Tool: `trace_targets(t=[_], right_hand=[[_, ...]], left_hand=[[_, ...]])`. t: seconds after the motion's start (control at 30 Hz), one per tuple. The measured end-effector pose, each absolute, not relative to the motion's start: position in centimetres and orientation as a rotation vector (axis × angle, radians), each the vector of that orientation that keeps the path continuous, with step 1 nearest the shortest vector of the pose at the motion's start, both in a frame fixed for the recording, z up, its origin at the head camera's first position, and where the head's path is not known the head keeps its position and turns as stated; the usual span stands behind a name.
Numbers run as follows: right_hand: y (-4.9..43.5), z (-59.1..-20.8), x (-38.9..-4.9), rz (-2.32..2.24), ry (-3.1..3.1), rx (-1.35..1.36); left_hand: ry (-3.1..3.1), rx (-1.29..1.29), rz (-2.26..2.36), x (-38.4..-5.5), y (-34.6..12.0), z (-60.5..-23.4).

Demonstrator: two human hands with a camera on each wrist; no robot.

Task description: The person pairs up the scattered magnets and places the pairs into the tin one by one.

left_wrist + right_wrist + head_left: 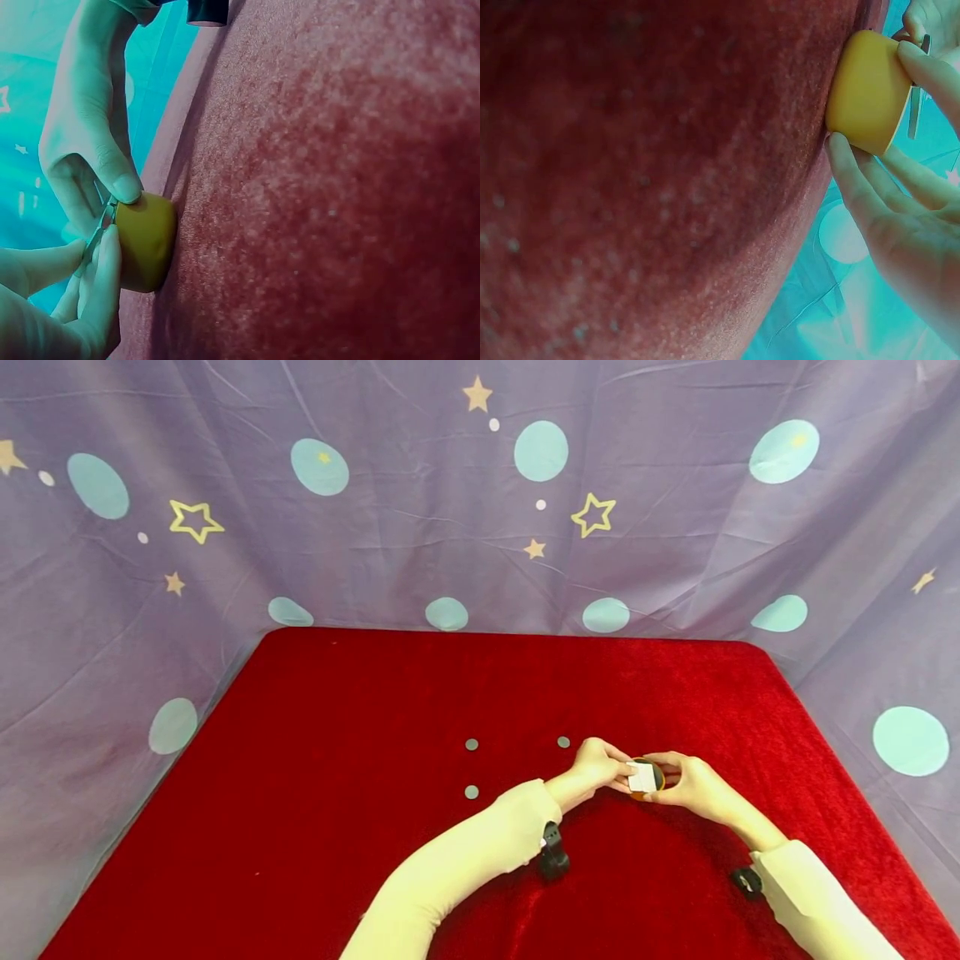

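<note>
A small round yellow cup (870, 94) stands on the red cloth, its dark opening facing up in the head view. My right hand (696, 789) grips the cup, with the thumb at the rim and fingers round the side. Between thumb and fingers, my left hand (598, 765) pinches a thin flat white square piece (641, 778), which lies over part of the cup's opening. From the left wrist view, the yellow side of the cup (146, 244) shows close beside the left fingertips. What the cup contains is hidden.
Three small grey discs lie left of the hands: a near disc (472, 792), a far disc (472, 744) and another disc (563, 742) close to the left hand. Red cloth (300, 793) covers the table, and a patterned curtain (420, 527) hangs behind it.
</note>
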State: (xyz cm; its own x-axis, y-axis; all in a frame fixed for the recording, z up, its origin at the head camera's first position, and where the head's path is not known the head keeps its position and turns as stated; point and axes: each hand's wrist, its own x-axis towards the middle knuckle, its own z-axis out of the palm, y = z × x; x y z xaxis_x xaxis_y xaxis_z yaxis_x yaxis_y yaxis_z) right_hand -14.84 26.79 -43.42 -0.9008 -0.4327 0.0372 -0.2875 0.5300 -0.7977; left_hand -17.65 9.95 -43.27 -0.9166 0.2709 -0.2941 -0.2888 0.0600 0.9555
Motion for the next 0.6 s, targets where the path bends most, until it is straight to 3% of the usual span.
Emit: trace_targets(t=[0.6], right_hand=[[26.7, -43.6, -14.9, -1.311, 2.634, -0.654]], left_hand=[[2.468, 0.069, 1.544, -18.8, 11.2, -42.8]])
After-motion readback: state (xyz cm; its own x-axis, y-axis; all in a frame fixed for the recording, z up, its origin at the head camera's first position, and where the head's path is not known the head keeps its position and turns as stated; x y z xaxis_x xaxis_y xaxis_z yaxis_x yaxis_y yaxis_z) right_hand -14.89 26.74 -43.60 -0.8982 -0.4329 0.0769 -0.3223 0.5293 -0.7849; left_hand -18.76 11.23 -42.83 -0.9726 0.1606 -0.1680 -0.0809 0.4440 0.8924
